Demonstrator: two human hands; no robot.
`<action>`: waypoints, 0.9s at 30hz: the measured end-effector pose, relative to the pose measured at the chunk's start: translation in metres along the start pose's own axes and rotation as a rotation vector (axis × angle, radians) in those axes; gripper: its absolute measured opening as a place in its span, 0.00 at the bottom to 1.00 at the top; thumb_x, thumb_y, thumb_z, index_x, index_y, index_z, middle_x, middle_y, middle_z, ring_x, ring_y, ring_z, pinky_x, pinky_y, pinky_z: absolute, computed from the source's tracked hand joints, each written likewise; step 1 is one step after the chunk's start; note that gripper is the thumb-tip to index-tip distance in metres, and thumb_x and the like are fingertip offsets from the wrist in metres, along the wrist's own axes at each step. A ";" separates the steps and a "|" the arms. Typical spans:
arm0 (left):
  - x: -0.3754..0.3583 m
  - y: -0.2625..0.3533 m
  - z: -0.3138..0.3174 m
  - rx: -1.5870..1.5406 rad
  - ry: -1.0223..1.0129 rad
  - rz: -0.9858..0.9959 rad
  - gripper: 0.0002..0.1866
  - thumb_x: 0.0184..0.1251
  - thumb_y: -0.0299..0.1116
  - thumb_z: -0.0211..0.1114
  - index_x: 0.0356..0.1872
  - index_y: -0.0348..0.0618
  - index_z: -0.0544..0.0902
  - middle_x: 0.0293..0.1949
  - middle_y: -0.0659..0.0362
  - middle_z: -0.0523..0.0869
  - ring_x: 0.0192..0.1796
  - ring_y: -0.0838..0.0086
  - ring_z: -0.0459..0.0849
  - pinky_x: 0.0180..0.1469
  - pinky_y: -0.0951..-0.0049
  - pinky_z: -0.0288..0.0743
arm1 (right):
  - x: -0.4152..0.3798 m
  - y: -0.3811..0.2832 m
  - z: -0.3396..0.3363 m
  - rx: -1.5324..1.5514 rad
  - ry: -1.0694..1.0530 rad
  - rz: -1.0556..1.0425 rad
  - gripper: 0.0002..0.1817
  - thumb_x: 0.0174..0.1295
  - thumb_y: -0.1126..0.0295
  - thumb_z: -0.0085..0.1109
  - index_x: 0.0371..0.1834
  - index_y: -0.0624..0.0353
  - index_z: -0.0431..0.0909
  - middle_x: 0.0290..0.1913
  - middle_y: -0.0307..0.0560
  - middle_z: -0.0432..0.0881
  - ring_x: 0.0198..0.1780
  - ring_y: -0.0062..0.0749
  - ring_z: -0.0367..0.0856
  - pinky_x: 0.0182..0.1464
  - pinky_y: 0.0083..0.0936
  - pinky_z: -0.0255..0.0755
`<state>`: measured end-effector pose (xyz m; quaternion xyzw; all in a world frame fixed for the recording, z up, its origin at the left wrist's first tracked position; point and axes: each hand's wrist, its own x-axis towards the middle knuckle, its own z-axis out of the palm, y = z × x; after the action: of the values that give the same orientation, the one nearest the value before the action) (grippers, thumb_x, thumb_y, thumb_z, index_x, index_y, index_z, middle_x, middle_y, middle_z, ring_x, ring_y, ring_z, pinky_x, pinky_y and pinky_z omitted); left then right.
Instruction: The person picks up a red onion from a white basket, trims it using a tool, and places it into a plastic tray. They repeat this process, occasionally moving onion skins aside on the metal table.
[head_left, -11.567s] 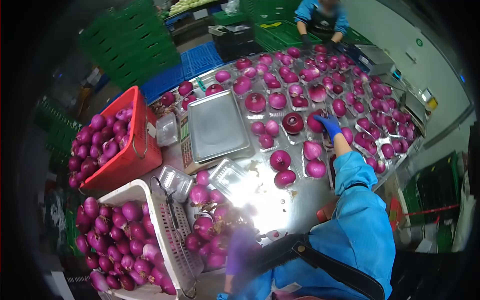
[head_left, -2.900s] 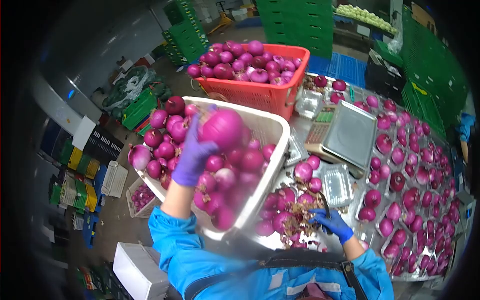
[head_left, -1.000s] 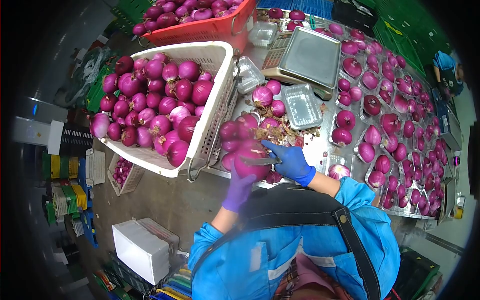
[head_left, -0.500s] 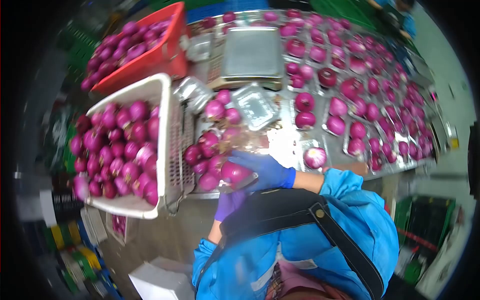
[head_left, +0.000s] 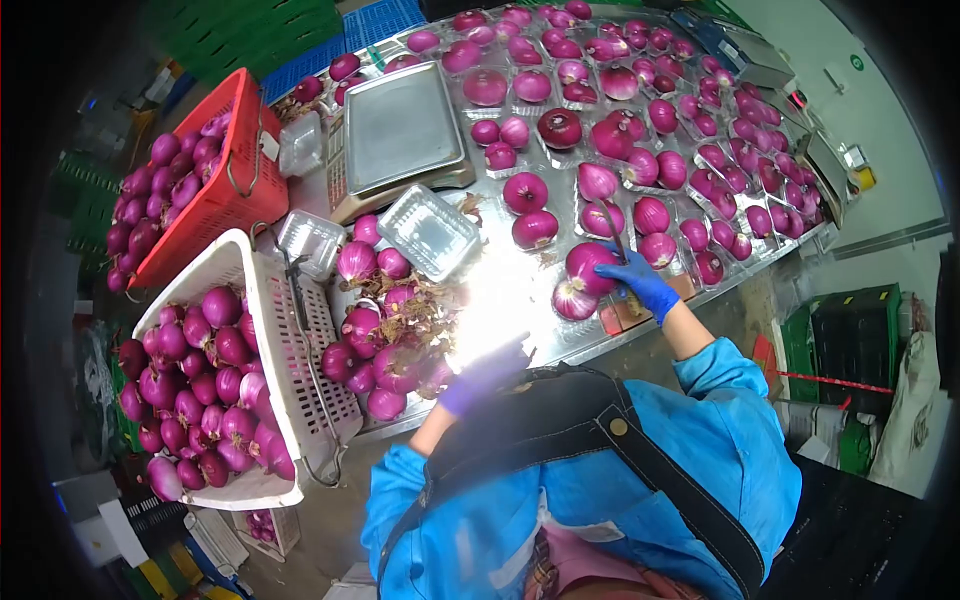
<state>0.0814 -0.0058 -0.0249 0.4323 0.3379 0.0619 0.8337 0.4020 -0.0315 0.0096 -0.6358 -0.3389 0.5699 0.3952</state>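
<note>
Currently, the right hand point(head_left: 645, 285) is closed on a knife point(head_left: 615, 232), blade pointing away from the wearer, with its fingers against an onion point(head_left: 592, 265). This onion sits just left of the grip, touching a pale-ended onion point(head_left: 575, 300) nearer the wearer; whether the hand bears its weight cannot be determined. The left hand point(head_left: 472, 390) is blurred, left of the grip; its closure cannot be determined. Progress, as judged: the trayed portion is extensive, with rows of onions point(head_left: 651, 215) beyond and to the right of the grip. The untrayed portion is also substantial: loose onions point(head_left: 397, 368) lie among dry skins point(head_left: 415, 315) left of the grip, and more fill the white crate point(head_left: 280, 345) and red crate point(head_left: 215, 228) farther left. Transparent trays point(head_left: 428, 232) lie near the scale point(head_left: 405, 120), beyond and left of the grip.
</note>
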 end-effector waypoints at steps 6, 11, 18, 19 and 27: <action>0.129 -0.047 0.022 0.704 -0.372 0.747 0.24 0.56 0.39 0.63 0.55 0.48 0.74 0.61 0.59 0.69 0.66 0.66 0.62 0.64 0.56 0.58 | -0.031 0.012 -0.026 -0.163 0.041 0.089 0.44 0.44 0.60 0.70 0.65 0.58 0.59 0.49 0.46 0.74 0.39 0.24 0.76 0.32 0.17 0.72; 0.155 -0.018 0.023 1.553 -0.336 0.817 0.28 0.45 0.37 0.67 0.54 0.48 0.75 0.64 0.63 0.64 0.68 0.57 0.56 0.68 0.43 0.41 | -0.030 0.065 -0.038 -0.204 0.079 -0.089 0.50 0.42 0.62 0.73 0.68 0.58 0.53 0.62 0.52 0.65 0.61 0.34 0.65 0.54 0.28 0.67; 0.157 0.026 -0.011 1.507 -0.152 0.899 0.19 0.49 0.27 0.57 0.46 0.52 0.78 0.61 0.59 0.70 0.64 0.64 0.65 0.65 0.56 0.54 | -0.009 0.055 -0.002 -0.327 -0.209 -0.062 0.57 0.38 0.61 0.75 0.71 0.52 0.44 0.62 0.57 0.66 0.62 0.42 0.66 0.62 0.32 0.61; 0.155 0.033 -0.011 1.486 -0.142 0.970 0.16 0.49 0.27 0.58 0.42 0.50 0.80 0.60 0.59 0.71 0.64 0.63 0.66 0.65 0.56 0.54 | -0.001 0.058 0.000 -0.435 -0.296 -0.149 0.58 0.38 0.61 0.75 0.71 0.51 0.43 0.61 0.58 0.67 0.62 0.43 0.67 0.60 0.32 0.63; 0.118 -0.031 0.009 0.706 0.461 0.468 0.34 0.47 0.23 0.65 0.59 0.44 0.63 0.63 0.49 0.60 0.61 0.63 0.68 0.58 0.64 0.67 | -0.005 0.073 -0.033 -0.265 0.148 -0.229 0.40 0.51 0.67 0.65 0.68 0.49 0.56 0.51 0.45 0.78 0.42 0.24 0.78 0.38 0.19 0.73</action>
<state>0.1713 0.0151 -0.1053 0.7283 0.4080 0.2237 0.5030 0.4327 -0.0730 -0.0514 -0.6797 -0.4510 0.4234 0.3942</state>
